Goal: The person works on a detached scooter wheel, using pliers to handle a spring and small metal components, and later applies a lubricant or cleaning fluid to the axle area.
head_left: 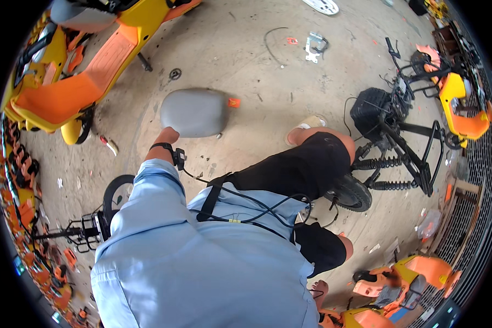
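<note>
My left hand (pixel 169 135) reaches out at the far left of my body and is closed on the near-left edge of a grey padded scooter seat (pixel 194 113). Its fingertips are hidden by the seat and the angle. An orange scrap (pixel 233 102) shows at the seat's right edge. At the lower right, what looks like my right hand (pixel 319 291) shows beside my shirt, with a dark cord across it; its fingers are too small and partly hidden to read. A black bike frame (pixel 415 164) with coil springs and a rear wheel (pixel 351 194) stands right beside my legs.
A yellow and orange scooter (pixel 101 68) stands at the upper left. A spoked wheel (pixel 116 197) and black frame lie left of me. A chainring (pixel 175 74), metal bracket (pixel 313 49) and cable litter the floor. More orange scooters (pixel 407 279) line the right.
</note>
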Tool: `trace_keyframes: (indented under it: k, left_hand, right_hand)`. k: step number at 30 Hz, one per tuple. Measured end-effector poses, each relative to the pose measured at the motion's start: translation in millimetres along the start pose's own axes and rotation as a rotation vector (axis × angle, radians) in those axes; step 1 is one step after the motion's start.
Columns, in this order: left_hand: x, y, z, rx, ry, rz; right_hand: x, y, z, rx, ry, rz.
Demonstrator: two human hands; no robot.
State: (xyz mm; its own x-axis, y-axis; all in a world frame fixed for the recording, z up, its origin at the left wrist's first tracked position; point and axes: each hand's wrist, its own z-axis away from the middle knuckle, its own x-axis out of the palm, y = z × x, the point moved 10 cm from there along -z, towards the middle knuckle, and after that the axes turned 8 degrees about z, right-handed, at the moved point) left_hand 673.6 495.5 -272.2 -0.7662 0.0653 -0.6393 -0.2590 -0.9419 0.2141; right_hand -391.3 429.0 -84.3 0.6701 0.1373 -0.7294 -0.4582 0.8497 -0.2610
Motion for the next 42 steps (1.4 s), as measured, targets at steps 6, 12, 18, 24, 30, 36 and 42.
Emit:
trace_keyframes:
  k: [6,12,18,24,30,36,42]
  left_hand:
    - [79.0,-65.6,23.9,-0.028,-0.077,0.119]
    - [128.9,-49.7,37.6,-0.049,-0.118,0.432]
    - [177.7,-110.8,57.3,-0.234,-0.195,0.329]
    - [208.3,-111.2,52.7,-0.232,-0.169,0.374]
    - [230.1,-98.6,56.4,-0.071,-0.138,0.383]
    - [210.3,-36.0,64.5,0.009,-0.095,0.409]
    - [223.4,-36.1,66.0,0.009,-0.078,0.387]
  right_hand:
    - [-55.1,-214.1,-23.9,-0.548,0.371,0.962]
    - [-74.5,-312.6,11.9,-0.601,0.435,0.839]
    - [-65.8,-325.2,24.9,-0.492,0.639,1.097]
    - [-97.7,-277.9,22.0,-0.09,0.764,1.069]
    - [-93.1,-281.5,-5.6,-0.068,0.691,1.145]
    - [-94.6,-311.5,10.0,-0.204,0.774,1.128]
    - [-70.4,-329.0,16.3,-0.303,0.795,1.159]
